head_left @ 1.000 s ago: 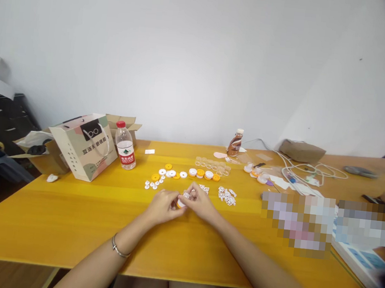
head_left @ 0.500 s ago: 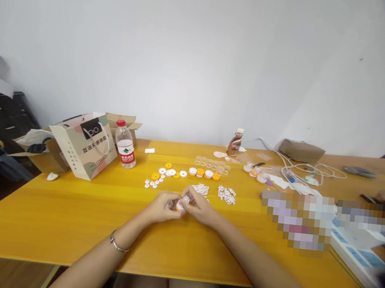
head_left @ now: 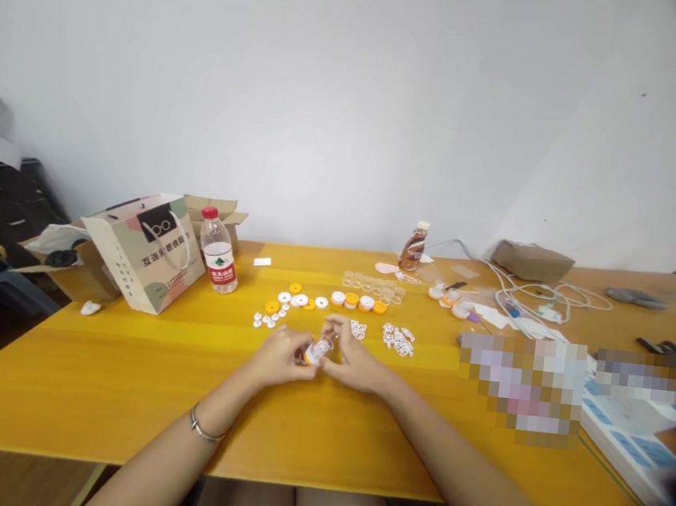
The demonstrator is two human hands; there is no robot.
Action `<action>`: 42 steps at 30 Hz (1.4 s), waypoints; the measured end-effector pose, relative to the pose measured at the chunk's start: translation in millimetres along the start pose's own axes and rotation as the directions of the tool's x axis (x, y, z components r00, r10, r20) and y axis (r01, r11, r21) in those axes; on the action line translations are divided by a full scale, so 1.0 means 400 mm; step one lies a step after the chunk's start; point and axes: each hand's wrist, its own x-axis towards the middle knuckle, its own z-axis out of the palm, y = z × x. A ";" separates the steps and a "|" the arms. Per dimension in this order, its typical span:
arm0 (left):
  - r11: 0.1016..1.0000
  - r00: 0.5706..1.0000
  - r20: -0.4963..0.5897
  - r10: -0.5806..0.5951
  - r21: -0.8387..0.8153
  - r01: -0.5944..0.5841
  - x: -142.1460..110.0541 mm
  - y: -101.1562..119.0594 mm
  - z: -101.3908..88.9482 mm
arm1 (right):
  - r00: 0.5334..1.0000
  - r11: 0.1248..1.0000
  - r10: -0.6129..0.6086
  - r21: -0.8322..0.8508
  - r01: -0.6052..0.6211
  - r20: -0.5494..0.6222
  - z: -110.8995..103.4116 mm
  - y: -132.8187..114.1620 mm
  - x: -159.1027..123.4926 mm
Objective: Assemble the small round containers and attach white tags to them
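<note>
My left hand [head_left: 279, 359] is closed around a small container [head_left: 316, 352] with a clear upper part and a white-and-orange base, tilted just above the table. My right hand [head_left: 354, 359] is beside its clear end, fingers and thumb apart; any light touch is hard to make out. Beyond the hands stands a row of white and orange round caps [head_left: 351, 301], with clear plastic cups [head_left: 372, 287] behind it. White and orange discs [head_left: 284, 298] and small white knobbed pieces [head_left: 266, 320] lie to the left. White perforated pieces [head_left: 397, 340] are heaped to the right.
A water bottle [head_left: 220, 253] and a paper bag [head_left: 148, 253] stand at the left of the yellow table [head_left: 147, 394]. Toward the back are a brown drink bottle [head_left: 413, 247] and white cables [head_left: 506, 291]. A white power strip or box [head_left: 625, 444] lies at right.
My right hand has let go of the container; its fingers have spread and lifted slightly. The container's clear end now shows. My left hand keeps its hold.
</note>
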 end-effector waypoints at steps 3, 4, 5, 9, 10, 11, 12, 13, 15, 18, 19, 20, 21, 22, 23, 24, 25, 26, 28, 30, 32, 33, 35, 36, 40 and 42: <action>1.000 1.000 -0.007 0.009 0.024 -0.008 0.000 -0.003 -0.001 | 0.999 0.999 0.052 0.013 -0.053 0.012 -0.005 -0.009 -0.001; 0.999 1.000 -0.004 0.011 0.030 -0.011 0.000 -0.003 -0.002 | 0.998 0.998 0.062 0.020 -0.062 0.018 -0.006 -0.011 -0.001; 0.999 1.000 -0.002 0.010 0.033 -0.009 0.000 -0.003 -0.003 | 0.998 0.998 0.054 0.021 -0.055 0.018 -0.006 -0.011 -0.001; 1.000 1.000 -0.011 0.000 0.026 0.000 -0.001 -0.003 -0.005 | 0.998 0.999 0.048 0.022 -0.049 0.045 -0.006 -0.014 0.001; 1.000 1.000 -0.013 0.004 0.023 -0.004 -0.001 -0.003 -0.005 | 0.997 0.998 0.054 0.030 -0.056 0.054 -0.006 -0.015 0.001; 1.000 1.000 -0.013 0.008 0.018 -0.007 -0.001 -0.004 -0.006 | 0.997 0.998 0.049 0.035 -0.051 0.057 -0.006 -0.015 0.001; 1.000 1.000 -0.011 0.009 0.014 -0.009 -0.001 -0.004 -0.006 | 0.998 0.999 0.037 0.038 -0.039 0.056 -0.007 -0.016 0.001; 1.000 1.000 -0.009 0.008 0.011 -0.007 -0.001 -0.004 -0.006 | 0.998 0.999 0.029 0.039 -0.031 0.056 -0.007 -0.017 0.001; 1.000 1.000 -0.008 0.004 0.011 -0.003 -0.001 -0.003 -0.006 | 0.997 0.998 0.042 0.045 -0.044 0.065 -0.008 -0.016 0.001; 1.000 1.000 0.001 0.004 0.024 -0.004 0.000 -0.001 -0.006 | 0.999 1.000 0.024 0.014 -0.025 0.039 -0.006 -0.014 0.000; 1.000 1.000 0.003 0.000 0.030 0.000 0.000 0.000 -0.006 | 1.000 1.000 0.013 -0.006 -0.013 0.017 -0.005 -0.014 -0.001; 0.999 1.000 0.006 -0.003 0.037 0.003 0.000 0.001 -0.006 | 1.000 1.000 0.018 -0.017 -0.018 0.006 -0.004 -0.013 -0.001; 0.999 1.000 0.008 -0.005 0.042 0.005 0.000 0.001 -0.006 | 0.999 0.999 0.039 -0.015 -0.039 0.011 -0.003 -0.012 -0.001; 0.999 1.000 0.013 -0.003 0.045 0.003 0.000 0.002 -0.006 | 0.997 0.998 0.066 -0.005 -0.066 0.030 -0.002 -0.012 -0.001; 0.999 1.000 0.017 0.001 0.046 -0.001 0.000 0.002 -0.006 | 0.996 0.997 0.079 0.005 -0.079 0.051 -0.002 -0.012 -0.001; 0.999 1.000 0.022 0.004 0.044 -0.005 -0.001 0.003 -0.007 | 0.996 0.998 0.069 0.008 -0.070 0.063 -0.002 -0.012 -0.001; 0.999 1.000 0.022 0.004 0.039 -0.005 -0.001 0.003 -0.007 | 0.997 0.999 0.043 0.001 -0.043 0.058 -0.003 -0.013 -0.002; 0.999 1.000 0.020 0.001 0.033 -0.002 -0.001 0.003 -0.007 | 0.999 1.000 0.015 -0.010 -0.015 0.033 -0.003 -0.013 -0.002; 1.000 1.000 0.013 -0.007 0.019 0.006 -0.001 0.003 -0.008 | 1.000 1.000 0.010 -0.017 -0.010 -0.011 -0.003 -0.015 -0.002; 1.000 1.000 0.010 -0.006 0.001 0.006 0.000 0.003 -0.008 | 0.998 0.998 0.063 0.014 -0.063 0.019 -0.002 -0.016 -0.003; 1.000 1.000 0.027 0.005 -0.023 -0.005 0.001 0.004 -0.009 | 0.994 0.996 0.068 0.047 -0.072 0.080 -0.001 -0.019 -0.003; 0.999 0.999 0.042 0.014 -0.039 -0.012 0.001 0.004 -0.009 | 0.995 0.997 0.047 0.056 -0.052 0.093 -0.003 -0.019 -0.002; 0.997 0.997 0.077 0.033 -0.071 -0.028 0.002 0.003 -0.012 | 0.998 0.998 0.002 0.068 -0.006 0.061 -0.013 -0.017 0.000; 0.996 0.995 0.088 0.041 -0.084 -0.033 0.002 0.003 -0.014 | 1.000 0.997 -0.002 0.074 0.001 0.018 -0.022 -0.013 0.003; 0.994 0.996 0.071 0.056 -0.100 -0.048 0.000 0.000 -0.018 | 0.910 0.995 0.093 0.066 -0.073 -0.404 -0.095 0.044 0.023; 0.994 0.996 0.060 0.062 -0.091 -0.056 -0.001 0.000 -0.019 | 0.788 0.988 0.137 0.024 -0.153 -0.601 -0.148 0.096 0.032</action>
